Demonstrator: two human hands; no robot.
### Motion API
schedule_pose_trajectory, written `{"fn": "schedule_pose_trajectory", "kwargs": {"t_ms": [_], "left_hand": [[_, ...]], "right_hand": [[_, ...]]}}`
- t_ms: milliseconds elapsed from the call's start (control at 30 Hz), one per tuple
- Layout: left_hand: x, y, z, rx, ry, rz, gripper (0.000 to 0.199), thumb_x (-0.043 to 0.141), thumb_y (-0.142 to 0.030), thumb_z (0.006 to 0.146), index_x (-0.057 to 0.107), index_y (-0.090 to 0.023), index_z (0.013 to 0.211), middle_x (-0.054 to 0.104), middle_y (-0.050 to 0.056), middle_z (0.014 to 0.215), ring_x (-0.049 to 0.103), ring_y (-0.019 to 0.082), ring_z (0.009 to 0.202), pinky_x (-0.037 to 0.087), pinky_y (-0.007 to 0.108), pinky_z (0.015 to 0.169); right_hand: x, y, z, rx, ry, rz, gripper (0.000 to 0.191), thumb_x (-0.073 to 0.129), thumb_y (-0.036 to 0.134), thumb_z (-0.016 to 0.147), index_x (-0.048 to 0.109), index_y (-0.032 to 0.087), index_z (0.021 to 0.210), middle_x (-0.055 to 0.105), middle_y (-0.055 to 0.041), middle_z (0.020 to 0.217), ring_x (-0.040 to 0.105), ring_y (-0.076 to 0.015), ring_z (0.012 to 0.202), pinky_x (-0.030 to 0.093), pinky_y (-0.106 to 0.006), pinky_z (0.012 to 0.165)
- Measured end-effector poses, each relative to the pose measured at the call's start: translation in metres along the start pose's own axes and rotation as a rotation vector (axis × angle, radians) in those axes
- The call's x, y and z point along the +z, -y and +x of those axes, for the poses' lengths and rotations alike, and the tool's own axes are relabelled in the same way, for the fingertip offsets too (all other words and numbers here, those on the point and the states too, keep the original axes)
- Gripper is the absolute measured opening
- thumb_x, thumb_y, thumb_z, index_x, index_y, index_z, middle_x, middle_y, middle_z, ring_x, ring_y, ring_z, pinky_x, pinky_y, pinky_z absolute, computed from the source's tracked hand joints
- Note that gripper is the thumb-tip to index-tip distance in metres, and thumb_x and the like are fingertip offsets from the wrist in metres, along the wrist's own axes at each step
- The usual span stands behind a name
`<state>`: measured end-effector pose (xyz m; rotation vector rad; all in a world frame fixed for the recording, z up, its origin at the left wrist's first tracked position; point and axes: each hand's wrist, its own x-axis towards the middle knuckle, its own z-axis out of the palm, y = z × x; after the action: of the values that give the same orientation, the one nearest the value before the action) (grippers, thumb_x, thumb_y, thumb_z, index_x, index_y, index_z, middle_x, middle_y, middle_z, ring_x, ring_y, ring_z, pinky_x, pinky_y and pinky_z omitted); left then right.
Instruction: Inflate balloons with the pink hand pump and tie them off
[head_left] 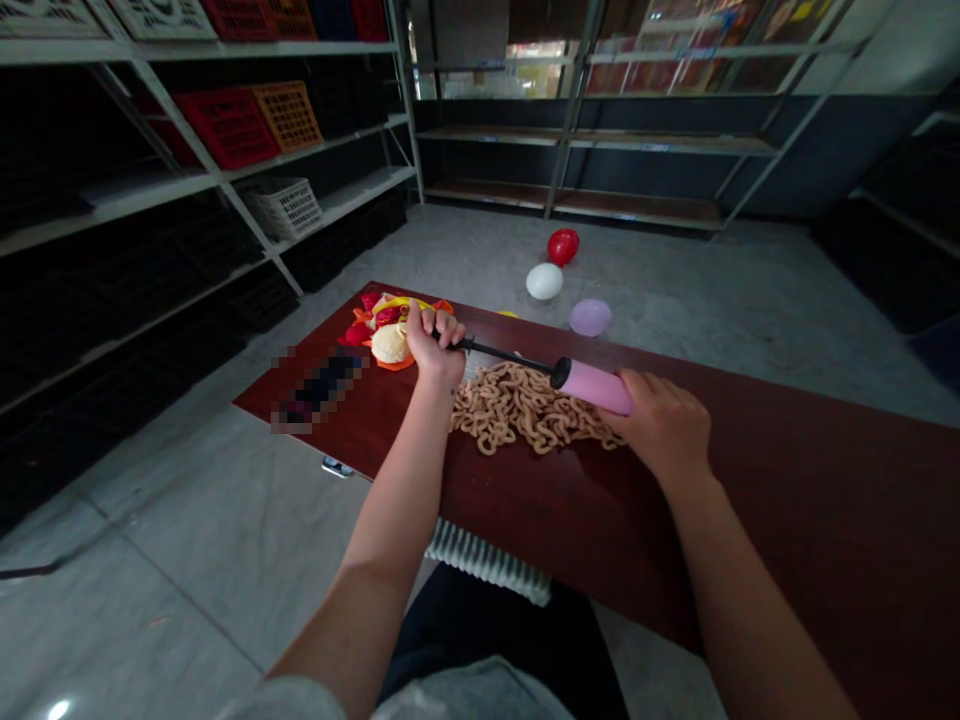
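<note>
A pink hand air pump point(596, 387) is held between my two hands, its black rod point(514, 356) drawn out to the left. My right hand point(664, 425) is closed round the pink barrel. Wrapped round the black end of the pump is my left hand point(437, 345). A cream balloon point(390, 343), partly filled, sits right against the left hand; the fingers hide whether its neck is on the pump. Behind it lies a pile of red, orange and yellow balloons point(362, 328). Below the pump, tan twisted pieces point(517, 405) lie heaped on the table.
The dark red table point(540, 520) stretches off to the right. A blurred dark object point(319, 390) lies at its left. On the floor beyond are a red balloon point(562, 246), a white balloon point(544, 281) and a purple balloon point(591, 317). Metal shelves point(360, 205) with crates stand left.
</note>
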<state>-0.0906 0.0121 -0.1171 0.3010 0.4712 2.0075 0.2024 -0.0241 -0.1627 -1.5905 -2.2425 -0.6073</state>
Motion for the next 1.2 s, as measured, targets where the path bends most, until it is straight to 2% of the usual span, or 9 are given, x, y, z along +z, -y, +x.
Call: {"fn": "schedule_pose_trajectory", "kwargs": {"t_ms": [133, 267, 467, 567, 667, 767, 967, 1100, 1200], "left_hand": [[-0.001, 0.005, -0.001, 0.0, -0.033, -0.011, 0.054, 0.043, -0.042, 0.101, 0.028, -0.019, 0.054, 0.026, -0.005, 0.049, 0.017, 0.005, 0.035, 0.02, 0.022, 0.038], [0.003, 0.019, -0.009, -0.06, -0.092, 0.068, 0.052, 0.04, -0.037, 0.102, 0.024, -0.019, 0.056, 0.027, -0.005, 0.05, 0.019, 0.005, 0.036, 0.021, 0.021, 0.039], [0.012, 0.053, -0.038, -0.117, -0.008, -0.007, 0.049, 0.038, -0.034, 0.102, 0.024, -0.02, 0.057, 0.029, -0.005, 0.048, 0.021, 0.006, 0.036, 0.021, 0.023, 0.04], [0.012, 0.061, -0.055, -0.154, -0.052, -0.005, 0.048, 0.038, -0.037, 0.102, 0.023, -0.02, 0.059, 0.031, -0.005, 0.049, 0.022, 0.006, 0.036, 0.023, 0.023, 0.041], [0.01, 0.061, -0.071, -0.192, -0.122, 0.044, 0.047, 0.039, -0.038, 0.102, 0.024, -0.02, 0.061, 0.031, -0.006, 0.049, 0.023, 0.006, 0.036, 0.023, 0.022, 0.042], [0.005, 0.058, -0.085, -0.197, -0.144, 0.066, 0.045, 0.038, -0.034, 0.101, 0.024, -0.02, 0.061, 0.032, -0.005, 0.048, 0.023, 0.007, 0.036, 0.022, 0.023, 0.041], [-0.006, 0.061, -0.104, -0.229, -0.157, 0.079, 0.039, 0.035, -0.024, 0.097, 0.023, -0.021, 0.06, 0.036, -0.004, 0.05, 0.025, 0.007, 0.035, 0.023, 0.022, 0.04], [-0.01, 0.059, -0.107, -0.225, -0.183, 0.068, 0.034, 0.037, -0.019, 0.091, 0.025, -0.02, 0.06, 0.037, -0.005, 0.05, 0.027, 0.007, 0.035, 0.024, 0.022, 0.041], [-0.01, 0.05, -0.105, -0.209, -0.168, 0.057, 0.031, 0.038, -0.014, 0.086, 0.024, -0.02, 0.06, 0.037, -0.005, 0.049, 0.027, 0.007, 0.035, 0.024, 0.022, 0.041]], "right_hand": [[-0.006, 0.011, 0.0, -0.043, 0.036, 0.025, 0.044, 0.054, 0.055, 0.087, 0.062, 0.019, 0.11, 0.068, -0.0112, 0.09, 0.06, -0.0251, 0.078, 0.031, -0.033, 0.064], [-0.01, 0.023, -0.003, -0.042, 0.052, 0.035, 0.046, 0.054, 0.057, 0.087, 0.062, 0.018, 0.109, 0.069, -0.0126, 0.089, 0.06, -0.0252, 0.076, 0.028, -0.032, 0.061], [-0.021, 0.041, -0.003, -0.021, 0.053, 0.052, 0.041, 0.057, 0.054, 0.085, 0.062, 0.017, 0.101, 0.07, -0.0123, 0.086, 0.061, -0.024, 0.073, 0.025, -0.031, 0.059], [-0.028, 0.048, -0.008, -0.036, 0.071, 0.03, 0.039, 0.059, 0.05, 0.084, 0.063, 0.016, 0.103, 0.07, -0.0129, 0.087, 0.063, -0.0248, 0.073, 0.025, -0.032, 0.058], [-0.03, 0.053, -0.022, -0.018, 0.063, 0.05, 0.047, 0.058, 0.048, 0.083, 0.062, 0.014, 0.116, 0.072, -0.014, 0.091, 0.064, -0.0256, 0.075, 0.028, -0.031, 0.059], [-0.029, 0.055, -0.042, 0.006, 0.045, 0.089, 0.054, 0.058, 0.045, 0.083, 0.058, 0.013, 0.126, 0.073, -0.0146, 0.099, 0.065, -0.025, 0.077, 0.031, -0.031, 0.06], [-0.026, 0.049, -0.071, 0.011, 0.03, 0.091, 0.047, 0.058, 0.045, 0.083, 0.062, 0.016, 0.12, 0.073, -0.0129, 0.101, 0.065, -0.0251, 0.078, 0.035, -0.031, 0.064], [-0.022, 0.048, -0.076, 0.025, -0.002, 0.09, 0.044, 0.058, 0.045, 0.083, 0.064, 0.016, 0.116, 0.073, -0.0128, 0.1, 0.065, -0.0255, 0.079, 0.036, -0.032, 0.066], [-0.021, 0.051, -0.075, 0.003, -0.009, 0.114, 0.044, 0.057, 0.045, 0.085, 0.064, 0.016, 0.117, 0.073, -0.0126, 0.102, 0.065, -0.0252, 0.083, 0.038, -0.032, 0.068]]}}
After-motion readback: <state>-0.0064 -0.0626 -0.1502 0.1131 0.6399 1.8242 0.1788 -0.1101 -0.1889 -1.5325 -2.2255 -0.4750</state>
